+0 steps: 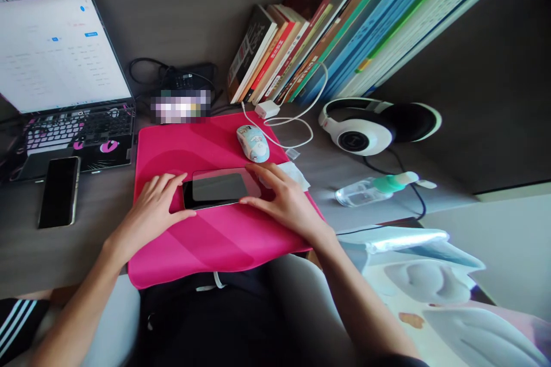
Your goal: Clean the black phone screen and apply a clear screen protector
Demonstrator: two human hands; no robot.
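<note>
A black smartphone [215,189] lies flat on a pink mat [206,241], with a clear sheet, seemingly a screen protector [252,175], resting over its screen. My left hand [152,206] sits at the phone's left end, fingers spread and touching its edge. My right hand [282,195] rests at the phone's right end, fingers stretched out over the sheet's right part. A small white wrapper [297,175] lies just beyond my right hand.
A patterned mouse [252,143] sits at the mat's far edge. An open laptop [64,86] and a second phone [59,190] lie to the left. Books [327,34], a white charger with cable [275,114], headphones [374,123] and a clear spray bottle [374,188] are to the right.
</note>
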